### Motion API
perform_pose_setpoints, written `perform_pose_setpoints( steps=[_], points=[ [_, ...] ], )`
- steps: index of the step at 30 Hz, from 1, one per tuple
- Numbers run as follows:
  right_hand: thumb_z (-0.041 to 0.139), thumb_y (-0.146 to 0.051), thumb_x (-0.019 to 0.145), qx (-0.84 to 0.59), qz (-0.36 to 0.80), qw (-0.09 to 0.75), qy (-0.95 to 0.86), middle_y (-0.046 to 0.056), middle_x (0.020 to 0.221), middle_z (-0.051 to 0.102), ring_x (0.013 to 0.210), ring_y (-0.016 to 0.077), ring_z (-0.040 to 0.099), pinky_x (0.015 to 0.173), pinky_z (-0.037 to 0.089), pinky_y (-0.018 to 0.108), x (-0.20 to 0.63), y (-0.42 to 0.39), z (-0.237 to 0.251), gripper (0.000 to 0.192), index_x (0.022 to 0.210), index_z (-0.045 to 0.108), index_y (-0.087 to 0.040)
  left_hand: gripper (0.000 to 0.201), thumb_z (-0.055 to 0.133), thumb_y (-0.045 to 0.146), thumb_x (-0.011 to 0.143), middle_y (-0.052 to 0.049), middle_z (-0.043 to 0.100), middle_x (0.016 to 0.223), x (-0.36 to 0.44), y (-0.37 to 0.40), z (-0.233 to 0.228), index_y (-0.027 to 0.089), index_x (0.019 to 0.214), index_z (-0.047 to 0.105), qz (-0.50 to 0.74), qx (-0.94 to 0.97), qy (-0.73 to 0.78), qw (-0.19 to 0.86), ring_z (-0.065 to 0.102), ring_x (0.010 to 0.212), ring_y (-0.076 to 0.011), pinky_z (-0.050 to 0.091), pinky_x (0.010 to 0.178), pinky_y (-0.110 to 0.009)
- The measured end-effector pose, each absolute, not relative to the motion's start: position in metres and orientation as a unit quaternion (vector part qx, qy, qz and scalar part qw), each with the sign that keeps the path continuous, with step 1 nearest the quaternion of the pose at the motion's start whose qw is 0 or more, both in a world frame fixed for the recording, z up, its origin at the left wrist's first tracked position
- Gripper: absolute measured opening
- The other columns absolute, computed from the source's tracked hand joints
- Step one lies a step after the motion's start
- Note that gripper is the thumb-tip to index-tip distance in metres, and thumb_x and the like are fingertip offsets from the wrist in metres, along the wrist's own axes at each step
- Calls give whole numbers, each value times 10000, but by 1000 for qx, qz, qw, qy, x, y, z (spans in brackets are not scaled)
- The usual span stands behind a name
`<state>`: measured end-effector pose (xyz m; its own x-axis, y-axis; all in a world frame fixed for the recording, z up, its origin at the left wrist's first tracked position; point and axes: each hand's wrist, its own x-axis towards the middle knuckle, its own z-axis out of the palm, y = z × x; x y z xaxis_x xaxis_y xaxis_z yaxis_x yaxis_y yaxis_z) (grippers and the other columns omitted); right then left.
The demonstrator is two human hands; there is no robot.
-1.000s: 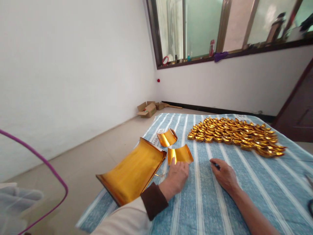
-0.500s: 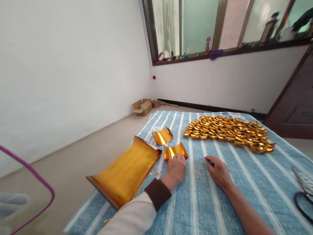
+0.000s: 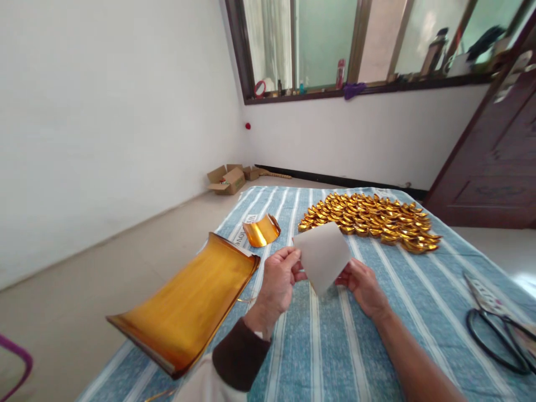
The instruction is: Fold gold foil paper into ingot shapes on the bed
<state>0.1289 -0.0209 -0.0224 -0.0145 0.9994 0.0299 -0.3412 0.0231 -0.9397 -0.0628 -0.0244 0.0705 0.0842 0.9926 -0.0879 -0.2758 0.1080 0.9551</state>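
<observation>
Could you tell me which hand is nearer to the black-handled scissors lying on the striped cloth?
Right. The right hand holds the white-backed paper sheet on the side facing the black-handled scissors; the left hand grips the sheet's far edge, further away.

Gold foil sheets point(image 3: 184, 304), blue-and-white striped cloth point(image 3: 377, 340), perhaps black-handled scissors point(image 3: 498, 335).

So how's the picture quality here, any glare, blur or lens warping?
Head view: daylight from the window overexposes the glass; bright glare streaks on the gold foil stack and folded ingots; wide-angle bending at the door; the held sheet stays sharp.
</observation>
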Motion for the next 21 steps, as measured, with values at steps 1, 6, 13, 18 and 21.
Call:
perform_pose_setpoints(
  steps=[1,6,13,18,21],
  points=[
    [622,-609,795,-361,611,587,-389,48,820,720,728,204,667,659,551,334,129,-22,-20,439,941,690,-200,86,566,219,852,-51,681,751,-62,-24,69,136,864,585,534,358,421,640,672,640,-175,572,600,-302],
    [761,-549,703,-328,657,560,-383,27,784,693,652,148,629,582,553,270,130,-27,-16,444,939,720,-175,88,520,62,860,-64,694,729,-60,-21,42,122,814,566,554,214,453,665,680,609,-147,585,583,-276],
    [844,-352,587,-443,642,478,-404,1,681,658,479,92,542,363,403,181,140,-24,-15,455,941,666,-129,65,538,64,856,-105,720,797,-69,-27,28,105,891,574,478,211,475,708,711,638,-187,585,570,-295],
    [789,-260,567,-557,547,448,-437,-40,669,631,394,49,443,335,336,182,157,-24,-12,489,1016,638,-140,72,564,142,848,-113,723,809,-79,-45,29,100,813,611,323,313,537,714,710,660,-168,551,565,-237],
    [744,-223,572,-596,500,427,-462,-44,686,633,374,41,420,338,316,191,163,-25,-10,489,1042,637,-146,161,551,227,855,-96,713,756,-85,-56,26,129,742,609,249,479,583,608,707,664,-202,556,589,-295]
  ],
)
